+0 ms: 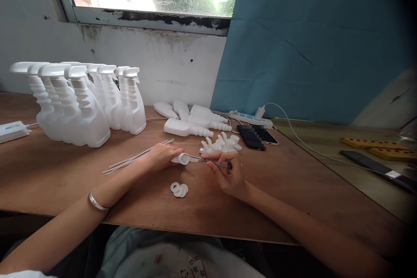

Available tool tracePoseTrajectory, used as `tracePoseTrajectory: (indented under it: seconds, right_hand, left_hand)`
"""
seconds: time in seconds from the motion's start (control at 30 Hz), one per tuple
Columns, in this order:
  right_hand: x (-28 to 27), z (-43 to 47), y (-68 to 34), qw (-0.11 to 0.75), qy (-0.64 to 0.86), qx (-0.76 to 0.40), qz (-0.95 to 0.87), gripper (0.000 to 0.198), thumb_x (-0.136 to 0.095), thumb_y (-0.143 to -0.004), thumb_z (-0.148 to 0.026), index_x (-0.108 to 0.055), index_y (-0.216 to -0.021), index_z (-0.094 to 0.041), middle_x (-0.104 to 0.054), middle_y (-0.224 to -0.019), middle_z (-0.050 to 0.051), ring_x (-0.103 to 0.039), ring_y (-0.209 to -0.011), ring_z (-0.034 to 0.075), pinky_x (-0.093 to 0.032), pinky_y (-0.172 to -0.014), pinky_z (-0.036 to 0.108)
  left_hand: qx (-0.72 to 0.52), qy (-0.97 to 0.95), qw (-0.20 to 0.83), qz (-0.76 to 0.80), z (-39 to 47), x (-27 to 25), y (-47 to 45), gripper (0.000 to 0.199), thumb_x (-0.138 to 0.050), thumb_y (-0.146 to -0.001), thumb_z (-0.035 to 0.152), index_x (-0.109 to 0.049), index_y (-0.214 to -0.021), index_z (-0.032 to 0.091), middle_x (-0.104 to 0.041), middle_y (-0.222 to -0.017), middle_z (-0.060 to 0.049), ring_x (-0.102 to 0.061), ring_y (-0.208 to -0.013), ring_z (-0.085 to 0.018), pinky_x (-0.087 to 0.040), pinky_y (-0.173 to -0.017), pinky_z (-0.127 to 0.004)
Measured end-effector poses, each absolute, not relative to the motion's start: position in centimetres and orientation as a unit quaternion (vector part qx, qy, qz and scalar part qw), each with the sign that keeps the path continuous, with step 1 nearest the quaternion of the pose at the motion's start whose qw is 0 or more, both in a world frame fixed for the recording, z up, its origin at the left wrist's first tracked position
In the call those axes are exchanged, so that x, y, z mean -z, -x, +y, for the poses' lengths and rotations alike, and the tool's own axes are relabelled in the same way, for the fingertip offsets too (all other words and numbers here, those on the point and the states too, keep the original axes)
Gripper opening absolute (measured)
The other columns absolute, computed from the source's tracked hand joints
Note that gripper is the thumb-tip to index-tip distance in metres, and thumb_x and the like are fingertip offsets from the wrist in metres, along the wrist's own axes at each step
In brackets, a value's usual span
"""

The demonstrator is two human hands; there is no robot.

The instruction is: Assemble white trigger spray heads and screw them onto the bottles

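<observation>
My left hand (164,156) is closed around a white spray trigger head (184,159), its round opening turned to the right. In my right hand (230,173) is a screwdriver (220,163), held sideways, with its metal shaft pointing left at the trigger head. Whether the tip goes inside or only touches the opening is too small to tell. Several white ring washers (179,190) lie on the table just below the hands. Behind my right hand stand more white trigger heads (221,142). Thin white dip tubes (130,159) lie beneath and beside my left wrist.
Assembled white spray bottles (87,113) stand at the back left. Bottles without heads (185,127) lie near the wall. Two phones (252,137) and a power strip (250,118) with cables are at the back right. The wooden table (156,208) has its front edge close to my body.
</observation>
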State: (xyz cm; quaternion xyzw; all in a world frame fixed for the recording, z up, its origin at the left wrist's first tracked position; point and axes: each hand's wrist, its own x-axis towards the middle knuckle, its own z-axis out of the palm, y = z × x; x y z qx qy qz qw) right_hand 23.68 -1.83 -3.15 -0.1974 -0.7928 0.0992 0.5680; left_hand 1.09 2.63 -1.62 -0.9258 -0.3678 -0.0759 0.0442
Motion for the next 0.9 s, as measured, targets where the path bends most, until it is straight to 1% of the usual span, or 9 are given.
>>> tracePoseTrajectory:
  seconds: [0.1, 0.37, 0.5, 0.57, 0.77, 0.83, 0.9]
  right_hand:
    - [3.1, -1.8, -23.7, 0.571, 0.215, -0.107, -0.785, 0.024, -0.053, -0.08, -0.01, -0.034, -0.085, -0.023, -0.068, -0.089, 0.007, -0.066, -0.081, 0.018, -0.053, -0.067, 0.032]
    - [2.8, -2.0, -23.6, 0.58, 0.253, -0.186, -0.751, 0.022, -0.056, -0.081, -0.016, -0.034, -0.081, -0.023, -0.068, -0.088, 0.006, -0.064, -0.078, 0.017, -0.051, -0.068, 0.033]
    - [2.4, -2.2, -23.4, 0.594, 0.282, -0.255, -0.709, 0.023, -0.055, -0.083, -0.023, -0.032, -0.08, -0.024, -0.067, -0.085, 0.003, -0.063, -0.079, 0.017, -0.051, -0.069, 0.034]
    - [2.6, -2.2, -23.4, 0.591, 0.28, -0.253, -0.713, 0.024, -0.055, -0.083, -0.023, -0.031, -0.08, -0.024, -0.067, -0.085, 0.003, -0.063, -0.079, 0.017, -0.051, -0.069, 0.034]
    - [3.6, -2.1, -23.6, 0.567, 0.235, -0.182, -0.768, 0.024, -0.053, -0.081, -0.014, -0.033, -0.086, -0.025, -0.067, -0.092, 0.005, -0.064, -0.082, 0.018, -0.051, -0.069, 0.035]
    - [3.5, -2.1, -23.5, 0.565, 0.244, -0.185, -0.766, 0.024, -0.054, -0.081, -0.014, -0.033, -0.086, -0.025, -0.067, -0.092, 0.005, -0.064, -0.082, 0.018, -0.052, -0.068, 0.034]
    - [3.0, -2.3, -23.3, 0.565, 0.271, -0.216, -0.749, 0.023, -0.055, -0.082, -0.017, -0.033, -0.084, -0.025, -0.067, -0.089, 0.005, -0.064, -0.082, 0.017, -0.052, -0.069, 0.034]
  left_hand:
    - [0.084, 0.925, 0.022, -0.37, 2.6, 1.6, -1.0, 0.016, -0.049, -0.082, 0.023, -0.052, -0.098, 0.022, -0.066, -0.096, -0.003, -0.062, -0.087, -0.02, -0.04, -0.061, -0.023]
    - [0.077, 0.921, 0.026, -0.38, 2.8, 1.7, -1.0, 0.019, -0.049, -0.08, 0.023, -0.053, -0.099, 0.022, -0.065, -0.097, -0.002, -0.062, -0.086, -0.02, -0.04, -0.062, -0.023]
    - [0.054, 0.925, 0.051, -0.374, 2.8, 1.5, -0.9, 0.028, -0.05, -0.079, 0.018, -0.052, -0.106, 0.025, -0.064, -0.098, -0.002, -0.061, -0.088, -0.019, -0.039, -0.06, -0.021]
    - [0.047, 0.925, 0.063, -0.373, 2.8, 1.4, -0.8, 0.032, -0.051, -0.078, 0.017, -0.052, -0.108, 0.025, -0.064, -0.097, -0.002, -0.061, -0.087, -0.019, -0.039, -0.059, -0.021]
    - [0.047, 0.922, 0.07, -0.378, 2.8, 1.4, -0.8, 0.028, -0.05, -0.079, 0.02, -0.053, -0.107, 0.025, -0.065, -0.097, -0.002, -0.062, -0.086, -0.019, -0.038, -0.058, -0.021]
    - [0.048, 0.923, 0.071, -0.376, 2.8, 1.4, -0.9, 0.029, -0.051, -0.078, 0.019, -0.053, -0.106, 0.025, -0.065, -0.096, -0.002, -0.062, -0.086, -0.019, -0.038, -0.058, -0.021]
    - [0.049, 0.925, 0.075, -0.37, 2.8, 1.5, -0.8, 0.031, -0.051, -0.077, 0.017, -0.053, -0.107, 0.025, -0.064, -0.095, -0.002, -0.061, -0.086, -0.019, -0.038, -0.057, -0.021]
